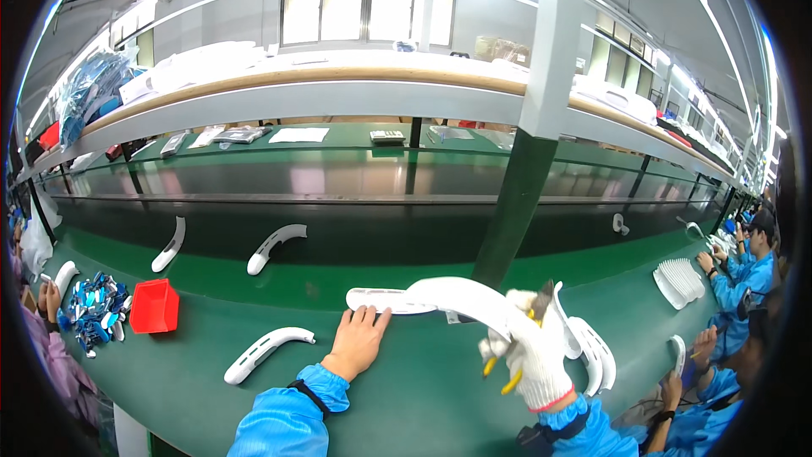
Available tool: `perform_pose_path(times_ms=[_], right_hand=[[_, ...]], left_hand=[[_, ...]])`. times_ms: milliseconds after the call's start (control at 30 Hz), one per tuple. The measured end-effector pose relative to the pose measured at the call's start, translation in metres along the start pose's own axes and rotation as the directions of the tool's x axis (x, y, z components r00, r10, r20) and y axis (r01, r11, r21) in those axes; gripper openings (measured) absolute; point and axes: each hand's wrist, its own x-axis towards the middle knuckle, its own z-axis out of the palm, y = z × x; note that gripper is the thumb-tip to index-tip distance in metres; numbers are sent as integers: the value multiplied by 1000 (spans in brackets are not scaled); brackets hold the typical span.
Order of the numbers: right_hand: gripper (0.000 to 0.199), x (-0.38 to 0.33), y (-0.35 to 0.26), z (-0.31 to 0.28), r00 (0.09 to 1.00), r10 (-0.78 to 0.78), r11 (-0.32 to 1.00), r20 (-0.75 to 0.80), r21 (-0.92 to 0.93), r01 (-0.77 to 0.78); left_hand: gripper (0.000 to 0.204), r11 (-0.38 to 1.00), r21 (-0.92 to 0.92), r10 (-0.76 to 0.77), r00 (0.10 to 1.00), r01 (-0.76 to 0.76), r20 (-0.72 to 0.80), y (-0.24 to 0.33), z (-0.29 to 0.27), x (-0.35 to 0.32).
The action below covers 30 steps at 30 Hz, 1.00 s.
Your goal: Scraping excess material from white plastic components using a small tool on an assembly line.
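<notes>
My left hand (358, 344), bare, lies flat on the green work surface with its fingers out, the tips at the near edge of a long white curved plastic part (461, 294). On my right hand (534, 357) is a white knitted glove with a red-edged cuff. It is closed around yellow-handled pliers (511, 383), whose dark jaws point up and away. The white part's right end reaches the gloved fingers; whether they also grip it is hard to tell. Beside the glove lie several similar white curved parts (595, 354). Another slotted white part (264, 357) rests left of my left hand.
A red bin (155, 306) stands left, beside a pile of small blue and white pieces (95, 309). Two white parts lie on the dark belt (381, 237). A green and white post (524, 169) rises ahead. People sit at both sides; a stack of white parts (677, 282) lies right.
</notes>
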Motion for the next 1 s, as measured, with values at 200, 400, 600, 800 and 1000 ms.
perform_pose_path(times_ms=[200,400,600,800,1000], right_hand=[[18,-48,7,-36,997,43,999,-57,27,-42],[30,-82,23,-62,978,188,942,86,266,-205],[23,-101,53,-96,910,413,842,45,362,-400],[33,-108,61,-89,940,342,932,7,123,-340],[34,-98,66,-87,941,338,941,28,17,-339]], left_hand=[[52,974,33,-226,956,224,186,12,10,26],[35,946,19,-321,930,323,182,16,-8,28],[19,923,19,-378,913,385,-155,-79,-54,13],[36,719,-125,-642,723,683,257,-192,-38,8],[24,797,-208,-526,821,567,223,-182,-67,11]])
